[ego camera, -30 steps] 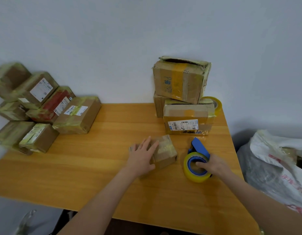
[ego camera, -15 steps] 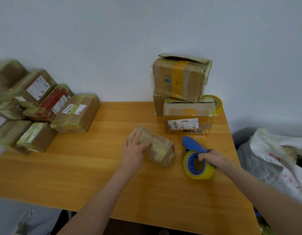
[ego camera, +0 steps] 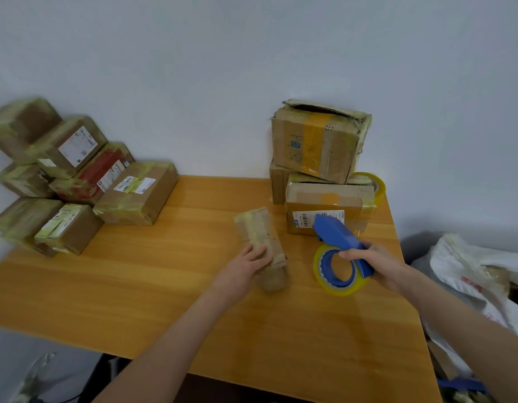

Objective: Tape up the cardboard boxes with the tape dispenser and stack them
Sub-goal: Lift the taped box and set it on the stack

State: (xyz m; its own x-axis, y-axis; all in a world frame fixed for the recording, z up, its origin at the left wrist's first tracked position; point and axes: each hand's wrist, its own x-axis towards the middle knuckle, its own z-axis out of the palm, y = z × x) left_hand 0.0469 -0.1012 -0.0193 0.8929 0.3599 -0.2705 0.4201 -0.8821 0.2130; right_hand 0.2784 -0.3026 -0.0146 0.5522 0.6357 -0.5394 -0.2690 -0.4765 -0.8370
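The person stands at a wooden table (ego camera: 135,286) that is set against a pale wall (ego camera: 252,68). The left hand (ego camera: 246,269) grips a small cardboard box (ego camera: 259,231) near the middle of the table, with the fingers curled over its near end. The box is long, wrapped in yellowish tape, and points away from the person. It is blurred, so I cannot tell if it lies flat or is lifted a little.

Just to the right of it, the right hand (ego camera: 377,263) holds the tape dispenser (ego camera: 337,235), the fingers closed round its blue handle. The yellowish roll of tape (ego camera: 339,289) in the dispenser hangs low over the table. The blue nose points to the far side, in front of a labelled box (ego camera: 324,199).

On this labelled box sits, tilted, an open box (ego camera: 316,144) with a torn top. A spare roll of tape (ego camera: 375,184) stands behind them at the far right corner of the table. At the far left a pile of taped boxes (ego camera: 77,175) leans against the wall. A white bag (ego camera: 470,271) lies beside the table on the right.
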